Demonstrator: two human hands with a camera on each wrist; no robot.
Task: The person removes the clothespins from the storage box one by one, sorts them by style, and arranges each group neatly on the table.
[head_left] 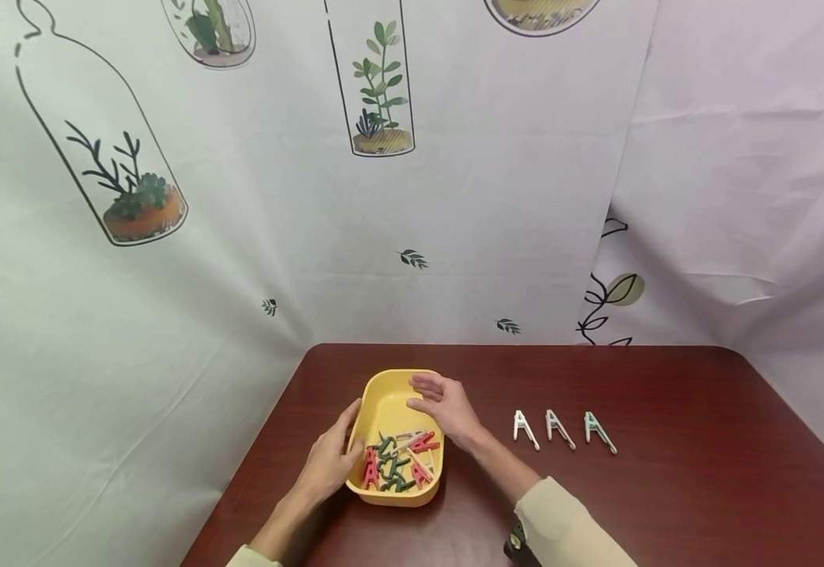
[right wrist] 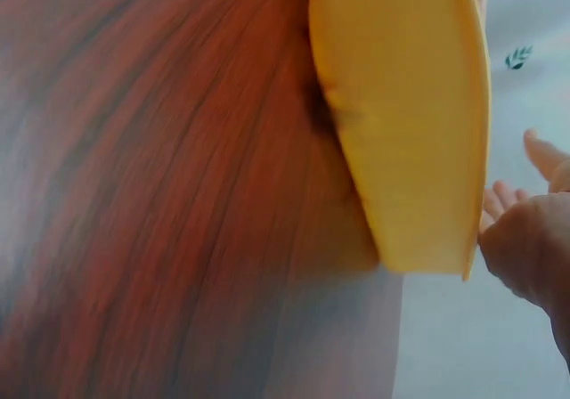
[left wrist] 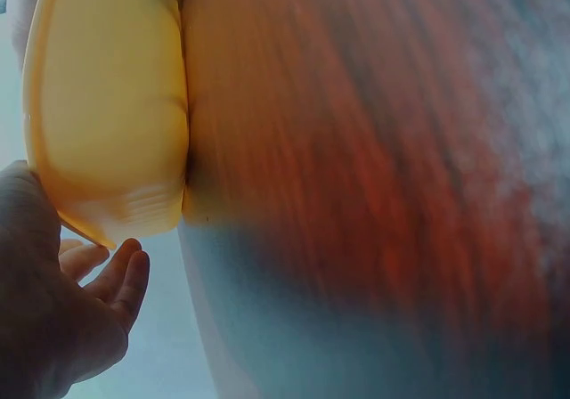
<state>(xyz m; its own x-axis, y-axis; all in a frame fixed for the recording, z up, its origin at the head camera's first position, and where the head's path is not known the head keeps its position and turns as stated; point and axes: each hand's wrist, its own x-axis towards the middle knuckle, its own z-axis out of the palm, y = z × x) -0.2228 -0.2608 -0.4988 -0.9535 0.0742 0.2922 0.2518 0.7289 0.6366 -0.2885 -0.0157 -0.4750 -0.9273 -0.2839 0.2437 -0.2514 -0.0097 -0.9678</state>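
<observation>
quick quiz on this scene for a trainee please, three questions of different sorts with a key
1. How many pale clips lie on the table to the right of the yellow tray?

2. True or false: the right grip is holding one of the pale clips.

3. Where is the left grip?
a) on the pale clips
b) at the left side of the yellow tray
c) at the far edge of the table

Key
1. Three, in a row.
2. False; its fingers are extended over the far right part of the yellow tray, with no clip in them.
3. b
</observation>
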